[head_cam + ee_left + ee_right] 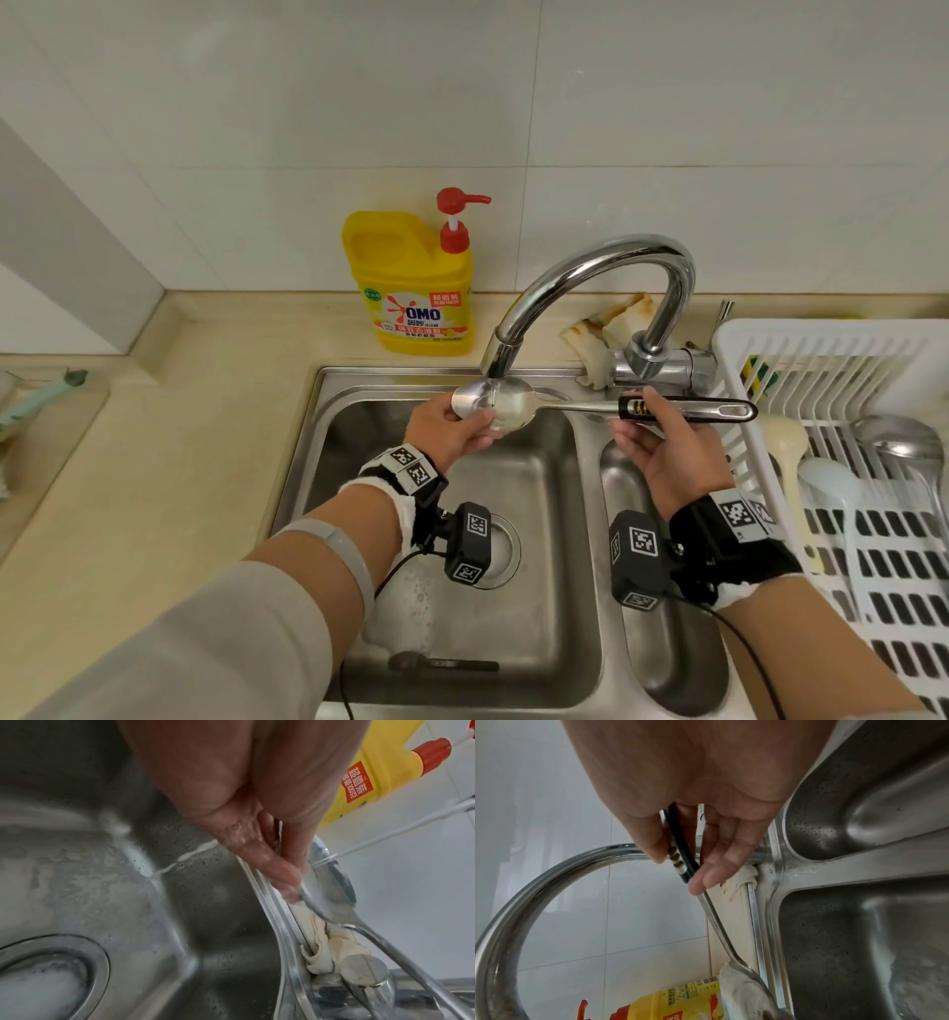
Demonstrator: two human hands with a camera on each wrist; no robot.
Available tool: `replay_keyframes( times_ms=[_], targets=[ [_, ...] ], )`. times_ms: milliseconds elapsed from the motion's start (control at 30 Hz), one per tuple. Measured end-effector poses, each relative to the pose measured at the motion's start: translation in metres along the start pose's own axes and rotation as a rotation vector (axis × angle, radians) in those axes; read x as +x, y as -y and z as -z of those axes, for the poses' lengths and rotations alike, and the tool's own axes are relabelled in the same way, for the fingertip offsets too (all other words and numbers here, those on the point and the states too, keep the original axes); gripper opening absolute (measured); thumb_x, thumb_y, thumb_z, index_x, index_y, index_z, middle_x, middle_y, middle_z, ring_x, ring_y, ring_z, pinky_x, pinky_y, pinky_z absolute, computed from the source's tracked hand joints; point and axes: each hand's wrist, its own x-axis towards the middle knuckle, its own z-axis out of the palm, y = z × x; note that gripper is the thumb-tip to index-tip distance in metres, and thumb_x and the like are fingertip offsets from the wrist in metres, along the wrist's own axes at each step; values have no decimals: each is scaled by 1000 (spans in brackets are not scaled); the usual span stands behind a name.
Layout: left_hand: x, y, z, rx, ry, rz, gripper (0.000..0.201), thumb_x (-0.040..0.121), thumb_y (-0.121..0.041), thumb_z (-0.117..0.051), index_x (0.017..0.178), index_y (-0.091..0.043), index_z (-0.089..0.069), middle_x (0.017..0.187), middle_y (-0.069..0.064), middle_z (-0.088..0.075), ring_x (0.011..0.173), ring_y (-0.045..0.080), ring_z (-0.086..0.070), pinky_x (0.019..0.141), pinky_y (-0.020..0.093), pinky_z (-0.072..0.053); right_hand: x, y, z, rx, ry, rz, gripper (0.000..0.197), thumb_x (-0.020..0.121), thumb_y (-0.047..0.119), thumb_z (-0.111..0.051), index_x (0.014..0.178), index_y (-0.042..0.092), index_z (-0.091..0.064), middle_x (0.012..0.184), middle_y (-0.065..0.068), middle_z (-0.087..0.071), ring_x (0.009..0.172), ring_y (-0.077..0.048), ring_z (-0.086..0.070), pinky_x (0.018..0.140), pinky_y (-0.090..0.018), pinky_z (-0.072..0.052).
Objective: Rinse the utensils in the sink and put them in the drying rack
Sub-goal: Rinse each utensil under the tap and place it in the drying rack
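Under the tap: a large metal spoon (493, 406) is held level over the left basin of the sink (328, 411), its bowl directly below the spout of the tap (590, 272); a thin stream is seen landing in the bowl.
Right hand (662, 452): the black part of the handle is pinched between thumb and fingers; the remaining fingers are kept fairly straight along the shaft.
Left hand (452, 426): the bowl is gripped at its rim, with wet fingers (259, 852) curled under it and the thumb laid on top.
Step in hand: rinsing is judged to be under way, with the bowl being rubbed under the water.
Drying rack (842, 411): it is set just right of the sink, and a pale spatula, a white spoon and a steel ladle are already laid in it.
Still in the sink: a dark utensil (441, 663) is seen near the front wall, beside some suds.
Next move: the left hand's grip needs to be released, and the spoon carried rightwards by the handle, clear of the tap, and laid in the rack.
Behind: a yellow soap bottle (416, 288) is stood on the counter.
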Motion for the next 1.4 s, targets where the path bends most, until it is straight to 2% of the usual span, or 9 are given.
replay_keyframes(
  times_ms=[200,400,567,667,733,1000,1200,1300,1400],
  targets=[
    [0,-5,1,-16,-51,83,27,94,-29,-68,109,-6,-66,84,15,-76,70,19,-75,64,27,-62,1,-4,1,21,49,-11,16,91,19,-68,96,3,-69,82,-9,-76,74,-20,-72,67,-26,-62],
    [-3,-9,-4,-336,158,169,56,81,-35,-77,125,-6,-57,128,24,-62,109,31,-70,101,41,-53,8,-8,9,176,137,-117,17,93,20,-66,101,5,-68,97,-10,-71,87,-22,-70,82,-30,-59],
    [-1,-9,-4,-377,136,225,29,95,-26,-66,116,-7,-61,119,20,-68,108,32,-69,92,37,-56,10,-14,13,157,162,-88,7,96,8,-57,97,8,-65,109,-16,-69,90,-27,-66,81,-34,-59],
    [3,-4,-1,-377,78,209,52,89,-11,-73,136,-6,-50,127,21,-63,100,27,-68,75,29,-57,11,-16,17,177,201,-94,14,96,-1,-52,100,7,-63,117,-20,-69,95,-30,-65,80,-34,-60],
    [2,-5,-2,-313,74,175,55,86,-11,-76,135,-6,-53,127,21,-62,97,24,-67,70,24,-56,12,-17,18,198,223,-100,16,96,-2,-51,99,8,-64,121,-20,-68,97,-29,-65,79,-34,-60],
    [8,-3,-6,-178,2,113,62,76,-19,-86,125,-4,-52,124,23,-60,88,24,-70,70,28,-57,13,-15,14,203,251,-84,17,95,0,-52,98,10,-65,125,-18,-68,89,-23,-66,78,-31,-59],
    [11,-5,6,-197,-55,144,32,94,-22,-67,115,2,-63,114,26,-65,105,38,-66,77,37,-60,14,-19,11,172,166,-77,20,96,3,-56,110,11,-68,109,-15,-70,92,-24,-66,76,-28,-60],
    [10,-6,8,-186,-67,147,30,98,-19,-62,116,6,-62,112,23,-65,104,34,-63,78,39,-59,11,-22,4,130,164,-65,20,96,2,-55,110,10,-67,105,-16,-71,93,-25,-68,81,-29,-60],
    [7,-8,8,-167,-49,154,41,88,-20,-75,120,2,-60,118,19,-65,102,27,-67,73,32,-60,9,-26,-4,109,180,-62,22,96,1,-56,116,6,-66,103,-17,-72,98,-28,-67,85,-31,-60]
  ],
)
